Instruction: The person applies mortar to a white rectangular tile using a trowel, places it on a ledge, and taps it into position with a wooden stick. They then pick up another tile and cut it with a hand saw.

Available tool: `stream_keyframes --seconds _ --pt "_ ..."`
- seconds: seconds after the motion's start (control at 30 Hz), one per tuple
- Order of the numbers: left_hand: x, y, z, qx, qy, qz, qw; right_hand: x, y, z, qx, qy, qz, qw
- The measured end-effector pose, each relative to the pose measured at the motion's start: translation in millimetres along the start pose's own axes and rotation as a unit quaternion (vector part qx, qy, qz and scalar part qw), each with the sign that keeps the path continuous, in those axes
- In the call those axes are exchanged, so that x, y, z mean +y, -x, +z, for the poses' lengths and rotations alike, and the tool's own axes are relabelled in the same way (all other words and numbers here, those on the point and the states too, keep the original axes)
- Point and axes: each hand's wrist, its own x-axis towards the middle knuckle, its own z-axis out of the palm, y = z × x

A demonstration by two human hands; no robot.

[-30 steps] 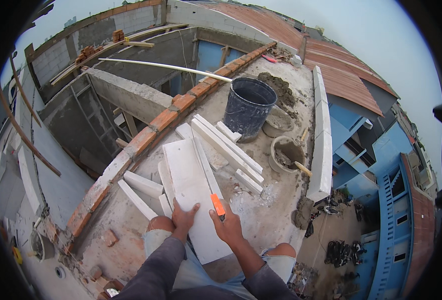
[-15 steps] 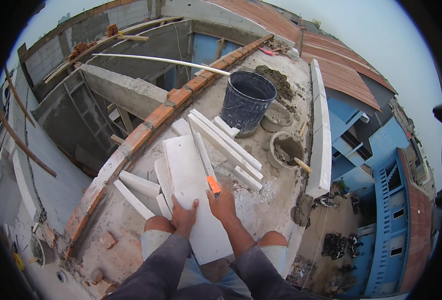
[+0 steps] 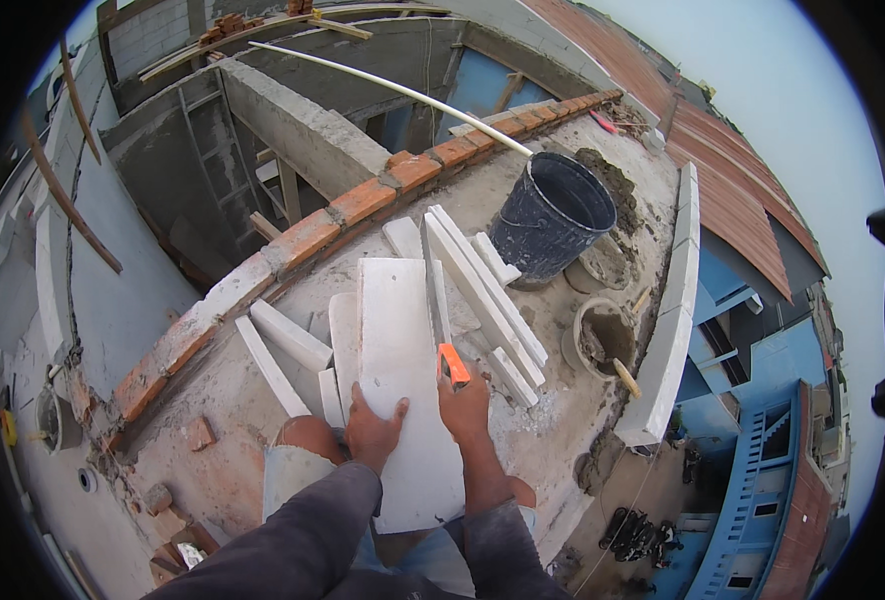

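A long white lightweight block [image 3: 400, 330] lies across my lap, pointing away from me. My left hand [image 3: 375, 430] grips its left edge, with the thumb on the top face. In my right hand [image 3: 466, 408] is a hand saw [image 3: 435, 290], held by its orange handle. The blade points away from me along the block's right edge; whether its teeth touch the block I cannot tell. Just right of the blade lie several cut white strips [image 3: 493, 290]. More white pieces [image 3: 291, 338] lie to the left of the block.
A low brick course [image 3: 363, 203] borders a deep drop at left. White blocks [image 3: 678, 290] line the right edge, above a yard. Ahead stand a black bucket [image 3: 538, 235] and a smaller mortar pail [image 3: 575, 350] with a wooden handle [image 3: 627, 378] sticking out. Mortar [image 3: 603, 172] is heaped behind.
My view has turned, so the surroundings sit further right in the picture. The saw stays beside the block's right edge, and both hands keep their hold.
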Motion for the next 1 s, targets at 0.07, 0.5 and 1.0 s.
stream_keyframes --seconds 0.07,0.5,1.0 --pt "1 -3 1 -0.006 -0.007 -0.014 1.0 19 87 -30 -0.025 -0.024 -0.024 0.999" --pt "-7 -4 9 -0.009 0.026 0.008 1.0 10 67 -29 -0.009 -0.038 -0.043 0.998" --pt "-5 -4 1 -0.029 0.025 0.003 0.999 43 108 -45 0.003 -0.082 -0.093 0.992"
